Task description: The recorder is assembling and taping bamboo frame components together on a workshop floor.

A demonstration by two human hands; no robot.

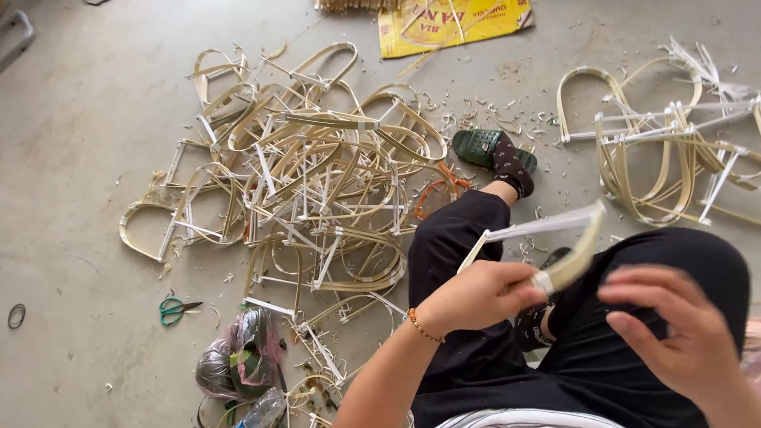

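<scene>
**Hands at a bamboo frame, finished pieces heaped beyond**

Left hand (483, 295) is closed around a curved bamboo frame (572, 254), gripping it near a taped joint, with thin white sticks (533, 229) running up and left from the fist. Right hand (674, 329) hovers just beside it, fingers loosely spread, holding nothing and blurred. Both sit above black trousers (452, 246). Left of the left hand, on the concrete floor (71, 158), lie a bundled plastic bag (238, 357) and green scissors (174, 309). Beyond the hands, a green sandal (479, 147) points away. Farther left spreads a large pile of similar frames (317, 174); a smaller pile (658, 150) lies farther right. Farthest off rests yellow cardboard (452, 24).
</scene>
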